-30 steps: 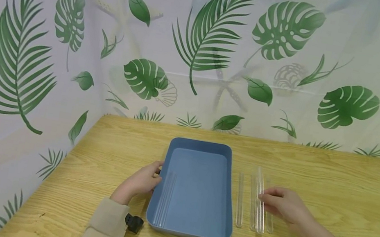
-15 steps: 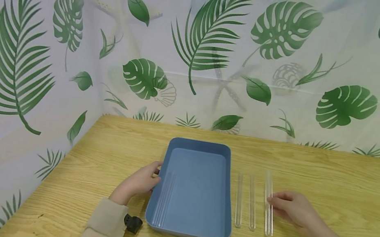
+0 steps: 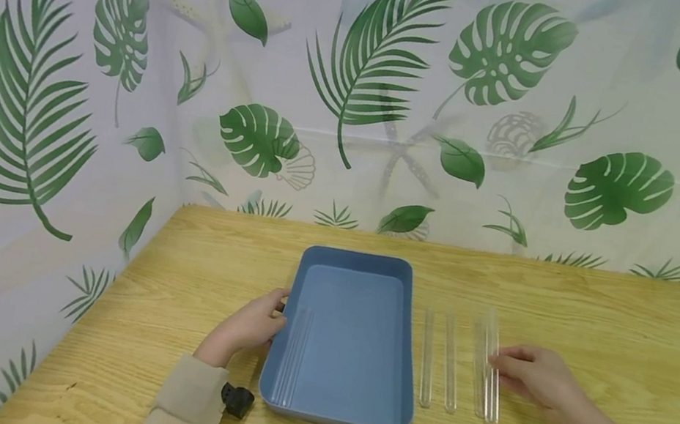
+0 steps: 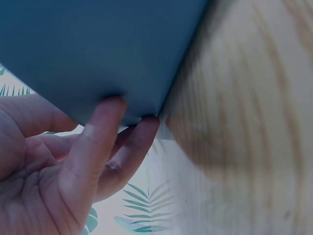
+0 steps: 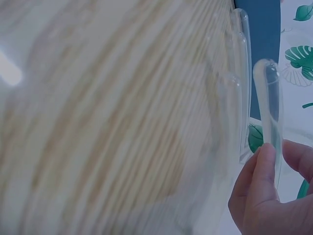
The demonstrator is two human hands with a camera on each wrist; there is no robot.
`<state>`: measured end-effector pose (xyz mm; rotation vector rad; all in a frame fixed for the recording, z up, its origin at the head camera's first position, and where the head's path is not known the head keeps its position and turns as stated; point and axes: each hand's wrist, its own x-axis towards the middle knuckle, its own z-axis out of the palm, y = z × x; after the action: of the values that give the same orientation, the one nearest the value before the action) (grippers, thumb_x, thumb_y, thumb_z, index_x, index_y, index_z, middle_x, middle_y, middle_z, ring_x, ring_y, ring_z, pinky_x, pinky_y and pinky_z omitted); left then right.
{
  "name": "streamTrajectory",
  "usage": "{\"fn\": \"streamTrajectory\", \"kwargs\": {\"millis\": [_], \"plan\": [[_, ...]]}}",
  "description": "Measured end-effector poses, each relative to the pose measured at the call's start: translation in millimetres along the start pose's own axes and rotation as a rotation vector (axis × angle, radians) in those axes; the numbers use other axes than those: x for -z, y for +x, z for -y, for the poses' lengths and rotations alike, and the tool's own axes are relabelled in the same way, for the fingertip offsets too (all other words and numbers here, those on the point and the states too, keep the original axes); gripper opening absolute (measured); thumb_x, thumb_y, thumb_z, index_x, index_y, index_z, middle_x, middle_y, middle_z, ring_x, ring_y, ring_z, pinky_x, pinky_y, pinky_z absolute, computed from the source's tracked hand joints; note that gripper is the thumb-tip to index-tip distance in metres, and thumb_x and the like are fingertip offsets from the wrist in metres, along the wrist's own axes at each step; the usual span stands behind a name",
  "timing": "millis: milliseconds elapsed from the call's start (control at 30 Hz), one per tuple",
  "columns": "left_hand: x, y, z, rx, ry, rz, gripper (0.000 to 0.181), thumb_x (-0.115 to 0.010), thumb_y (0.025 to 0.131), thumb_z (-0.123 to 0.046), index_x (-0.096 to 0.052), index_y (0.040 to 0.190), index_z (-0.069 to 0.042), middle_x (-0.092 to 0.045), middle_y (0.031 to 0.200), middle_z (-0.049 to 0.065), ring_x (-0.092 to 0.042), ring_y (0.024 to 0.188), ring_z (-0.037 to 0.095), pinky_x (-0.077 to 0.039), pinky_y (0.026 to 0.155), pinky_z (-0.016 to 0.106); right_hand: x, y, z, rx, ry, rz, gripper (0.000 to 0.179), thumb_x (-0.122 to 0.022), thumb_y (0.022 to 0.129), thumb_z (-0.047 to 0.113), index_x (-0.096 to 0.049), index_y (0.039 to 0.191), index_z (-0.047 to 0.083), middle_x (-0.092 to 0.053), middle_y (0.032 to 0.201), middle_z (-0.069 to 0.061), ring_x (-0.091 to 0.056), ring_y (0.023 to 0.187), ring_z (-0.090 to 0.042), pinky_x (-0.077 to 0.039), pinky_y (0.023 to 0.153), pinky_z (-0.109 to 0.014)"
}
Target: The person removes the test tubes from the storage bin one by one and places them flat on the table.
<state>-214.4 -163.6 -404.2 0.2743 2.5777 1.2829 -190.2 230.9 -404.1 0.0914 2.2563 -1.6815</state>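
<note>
My right hand (image 3: 538, 373) pinches a clear test tube (image 3: 493, 392) between thumb and fingers, to the right of the tray. In the right wrist view the rounded end of this test tube (image 5: 269, 83) points up past the fingertips. Beside it another clear test tube (image 3: 478, 371) lies on the table, partly overlapped by the held one. Two more, a left test tube (image 3: 427, 359) and a middle test tube (image 3: 451, 363), lie between it and the tray. My left hand (image 3: 249, 320) holds the blue tray (image 3: 340, 423) at its left side, fingertips on the outer wall (image 4: 112, 54).
Several clear test tubes (image 3: 293, 360) lie lengthwise along the left inside of the tray. The wooden table (image 3: 616, 322) meets a leaf-print cloth (image 3: 369, 194) at the back and on the left.
My right hand has moved to the right with the test tube, away from the middle tubes on the table. My left hand stays at the tray.
</note>
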Motion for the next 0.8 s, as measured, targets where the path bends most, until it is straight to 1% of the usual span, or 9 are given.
{"fn": "streamTrajectory", "kwargs": {"millis": [100, 267, 333, 467, 800], "plan": [[0.1, -0.6, -1.4, 0.001, 0.0, -0.002, 0.046, -0.04, 0.09, -0.001, -0.03, 0.134, 0.002, -0.046, 0.117, 0.026, -0.056, 0.085, 0.026, -0.048, 0.059, 0.034, 1.5, -0.2, 0.1, 0.004, -0.004, 0.0, 0.043, -0.057, 0.085, 0.012, -0.043, 0.111, -0.02, -0.058, 0.085, -0.002, -0.058, 0.075, -0.007, -0.049, 0.068, -0.024], [0.0, -0.9, -1.9, 0.005, 0.005, -0.005, 0.045, -0.04, 0.09, -0.001, -0.031, 0.134, 0.002, -0.047, 0.116, 0.026, -0.056, 0.085, 0.026, -0.049, 0.059, 0.034, 4.0, -0.4, 0.6, -0.013, -0.014, 0.008, 0.049, -0.056, 0.086, 0.012, -0.037, 0.115, -0.022, -0.058, 0.087, -0.004, -0.058, 0.076, -0.008, -0.049, 0.069, -0.026], [0.0, -1.2, -2.0, 0.006, 0.006, -0.004, 0.045, -0.04, 0.09, -0.001, -0.031, 0.134, 0.003, -0.047, 0.117, 0.026, -0.056, 0.086, 0.027, -0.049, 0.059, 0.034, 4.4, 0.1, 0.4, -0.018, -0.021, 0.005, 0.049, -0.056, 0.086, 0.012, -0.036, 0.115, -0.022, -0.058, 0.087, -0.004, -0.058, 0.075, -0.009, -0.049, 0.069, -0.025], [-0.1, -1.2, -1.6, 0.008, 0.008, -0.001, 0.045, -0.039, 0.09, -0.002, -0.03, 0.134, 0.002, -0.046, 0.118, 0.026, -0.055, 0.088, 0.028, -0.049, 0.06, 0.034, 4.9, 1.3, -0.2, -0.016, -0.055, -0.012, 0.047, -0.057, 0.085, 0.011, -0.038, 0.113, -0.022, -0.058, 0.086, -0.005, -0.058, 0.074, -0.009, -0.05, 0.067, -0.025], [0.6, -0.1, -0.8, 0.001, 0.008, 0.003, 0.046, -0.039, 0.09, -0.001, -0.029, 0.135, 0.003, -0.046, 0.118, 0.026, -0.056, 0.085, 0.026, -0.048, 0.059, 0.033, 7.4, 3.1, -0.9, -0.01, -0.153, -0.048, 0.045, -0.056, 0.086, 0.013, -0.041, 0.111, -0.021, -0.057, 0.089, -0.011, -0.058, 0.072, -0.01, -0.05, 0.065, -0.027]]}}
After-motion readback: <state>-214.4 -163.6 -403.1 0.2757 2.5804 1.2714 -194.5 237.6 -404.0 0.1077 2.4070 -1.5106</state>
